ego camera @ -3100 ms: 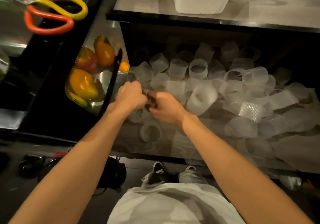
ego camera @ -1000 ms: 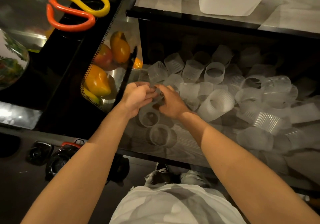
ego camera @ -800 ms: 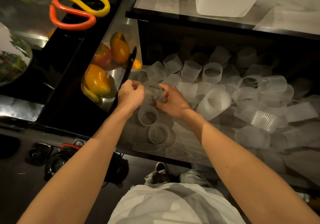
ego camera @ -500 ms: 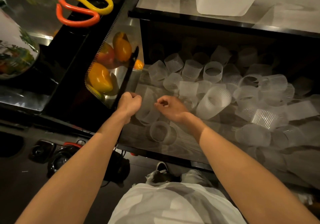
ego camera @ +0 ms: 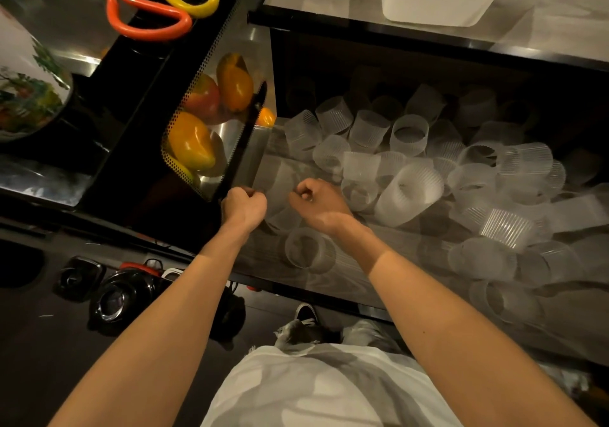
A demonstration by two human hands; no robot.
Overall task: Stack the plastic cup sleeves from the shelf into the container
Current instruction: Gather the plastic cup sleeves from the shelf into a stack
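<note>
While curled, left grip (ego camera: 244, 207) on sleeve (ego camera: 280, 184).

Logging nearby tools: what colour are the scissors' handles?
The scissors have one yellow handle and one orange; the head view shows them best.

Dim, warm light from overhead. Glare streaks on steel bench (ego camera: 560, 27) top; back of shelf (ego camera: 392, 240) sinks into black shadow. Floor (ego camera: 39, 344) nearly black. Clear sleeves (ego camera: 408, 196) smear together, ridges sharp only mid-frame. Cannot tell if my left grip (ego camera: 244, 207) or right grip (ego camera: 318, 204) holds one. Wide-angle bends edges; my shirt (ego camera: 313, 393) soft.
</note>
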